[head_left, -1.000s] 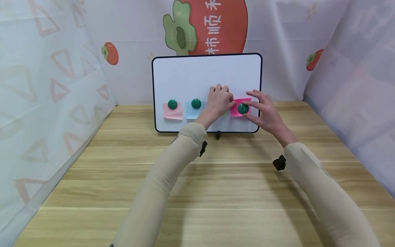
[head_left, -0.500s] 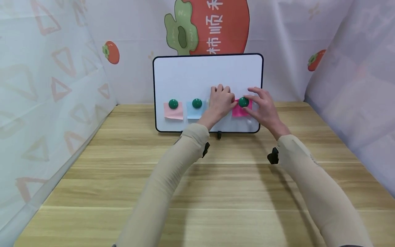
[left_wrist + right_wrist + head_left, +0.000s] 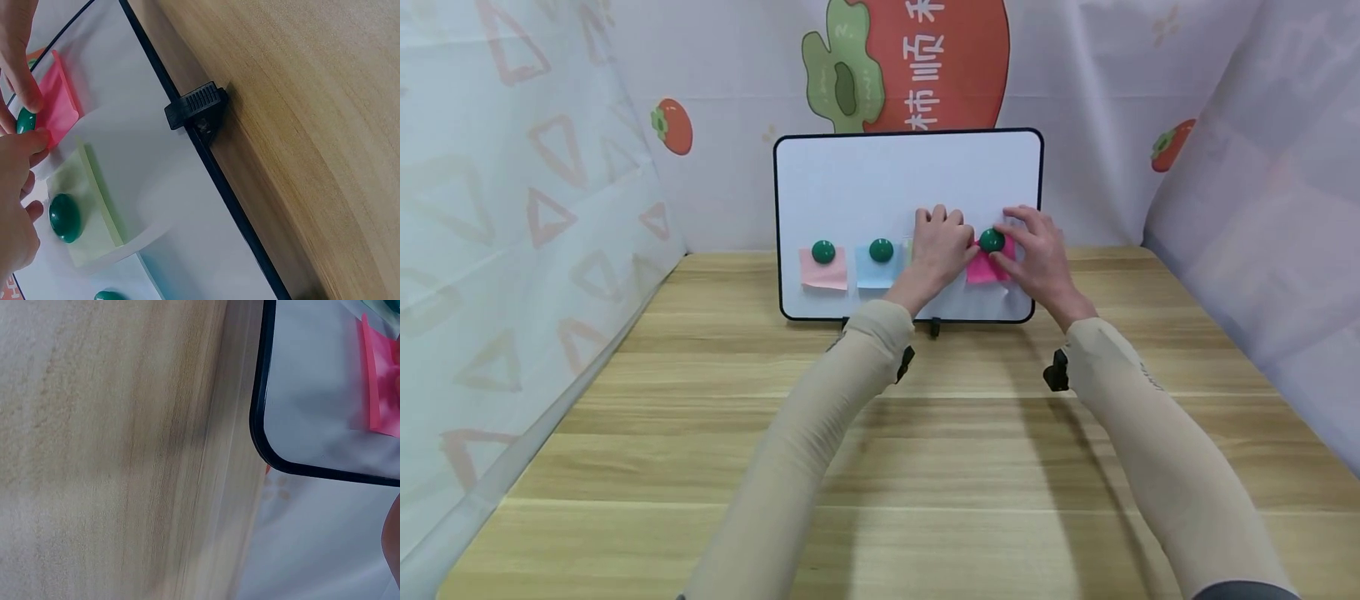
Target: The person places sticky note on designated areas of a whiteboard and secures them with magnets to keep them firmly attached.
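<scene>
My right hand (image 3: pixel 1039 254) pinches a round green magnet (image 3: pixel 992 241) between thumb and fingers, over the upper part of a bright pink sticky note (image 3: pixel 981 272). At that note's left edge, my left hand (image 3: pixel 940 246) holds the paper with its thumb and finger, the other fingers curled. Both lie on the lower right of a whiteboard (image 3: pixel 902 183). The left wrist view shows the magnet (image 3: pixel 25 120) partly covered by fingers and the note's lower edge (image 3: pixel 66 103) lifting off the board. Only the note (image 3: pixel 382 381) and a sliver of hand show in the right wrist view.
Left along the board, a light pink note (image 3: pixel 823 277) and a blue note (image 3: pixel 876 273) each carry a green magnet. A pale green note (image 3: pixel 94 212) with its magnet is mostly behind my left hand. Black clips (image 3: pixel 199 107) support the board on the wooden table (image 3: pixel 880 450).
My right hand has slid the green magnet upward from the middle of the bright pink note to near its top edge. The left hand stays at the note's left edge.
</scene>
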Demonstrator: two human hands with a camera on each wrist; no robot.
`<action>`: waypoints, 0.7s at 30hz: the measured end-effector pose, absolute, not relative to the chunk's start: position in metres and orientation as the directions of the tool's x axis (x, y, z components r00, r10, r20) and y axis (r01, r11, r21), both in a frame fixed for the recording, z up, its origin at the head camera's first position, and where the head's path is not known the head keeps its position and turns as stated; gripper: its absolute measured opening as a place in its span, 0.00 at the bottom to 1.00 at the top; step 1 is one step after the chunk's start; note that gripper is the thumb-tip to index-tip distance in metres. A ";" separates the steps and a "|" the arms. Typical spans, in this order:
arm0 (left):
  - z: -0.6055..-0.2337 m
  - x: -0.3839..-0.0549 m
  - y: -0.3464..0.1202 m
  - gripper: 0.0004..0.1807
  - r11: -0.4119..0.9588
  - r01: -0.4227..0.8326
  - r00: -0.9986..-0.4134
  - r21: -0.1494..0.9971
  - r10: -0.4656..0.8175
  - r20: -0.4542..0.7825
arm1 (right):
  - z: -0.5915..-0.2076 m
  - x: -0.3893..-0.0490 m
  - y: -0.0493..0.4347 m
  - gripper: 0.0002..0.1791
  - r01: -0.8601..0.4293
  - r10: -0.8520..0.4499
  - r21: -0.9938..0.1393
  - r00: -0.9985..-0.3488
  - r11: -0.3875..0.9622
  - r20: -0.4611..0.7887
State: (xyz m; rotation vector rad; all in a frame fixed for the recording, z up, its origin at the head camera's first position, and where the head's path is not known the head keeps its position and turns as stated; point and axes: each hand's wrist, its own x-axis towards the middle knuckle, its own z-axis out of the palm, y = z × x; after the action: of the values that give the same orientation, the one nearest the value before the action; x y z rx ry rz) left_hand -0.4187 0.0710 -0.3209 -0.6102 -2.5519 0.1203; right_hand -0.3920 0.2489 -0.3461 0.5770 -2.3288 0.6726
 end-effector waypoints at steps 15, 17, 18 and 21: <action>-0.316 -0.419 0.071 0.20 0.890 0.358 -0.754 -0.281 0.454 0.476 | -0.346 -0.395 0.244 0.23 -0.496 -0.212 -0.240 -0.692 0.835 0.690; -0.316 -0.419 0.071 0.20 0.888 0.361 -0.749 -0.285 0.458 0.479 | -0.346 -0.394 0.244 0.23 -0.495 -0.212 -0.237 -0.690 0.836 0.692; -0.317 -0.419 0.071 0.20 0.888 0.362 -0.746 -0.284 0.459 0.483 | -0.346 -0.394 0.244 0.23 -0.494 -0.213 -0.236 -0.690 0.837 0.691; -0.319 -0.418 0.070 0.20 0.884 0.384 -0.735 -0.267 0.467 0.491 | -0.347 -0.394 0.245 0.23 -0.489 -0.217 -0.230 -0.696 0.841 0.685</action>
State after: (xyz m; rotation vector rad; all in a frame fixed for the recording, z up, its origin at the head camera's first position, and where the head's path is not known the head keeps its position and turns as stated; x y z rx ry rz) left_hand -0.4185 0.0698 -0.3188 -0.6134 -2.4861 0.1982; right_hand -0.3939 0.2447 -0.3466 0.5119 -2.3415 0.5259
